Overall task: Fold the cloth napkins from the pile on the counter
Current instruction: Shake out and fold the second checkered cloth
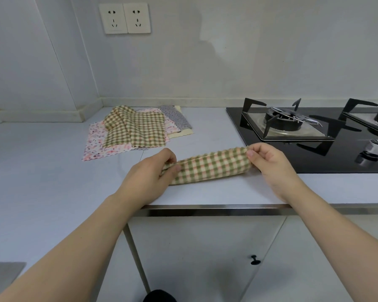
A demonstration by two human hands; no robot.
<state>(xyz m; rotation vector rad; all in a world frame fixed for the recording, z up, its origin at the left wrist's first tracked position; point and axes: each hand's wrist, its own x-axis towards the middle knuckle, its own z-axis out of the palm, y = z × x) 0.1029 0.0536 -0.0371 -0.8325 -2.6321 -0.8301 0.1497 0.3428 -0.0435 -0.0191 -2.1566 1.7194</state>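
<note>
A green-and-cream checked napkin (210, 166) lies folded into a narrow band near the front of the white counter (52, 171). My left hand (153, 173) grips its left end, fingers curled over the cloth. My right hand (268, 162) pinches its right end between thumb and fingers. Behind them, toward the back of the counter, sits the pile of napkins (138, 127): a rumpled checked one on top, a pink floral one under it, and a grey patterned and a pale yellow one at the right.
A black glass gas hob (292, 131) with metal pan supports fills the counter's right side, close to my right hand. The counter's steel front edge (216, 207) runs just below my wrists. Wall sockets (124, 18) sit above. A sink corner (2, 273) shows bottom left.
</note>
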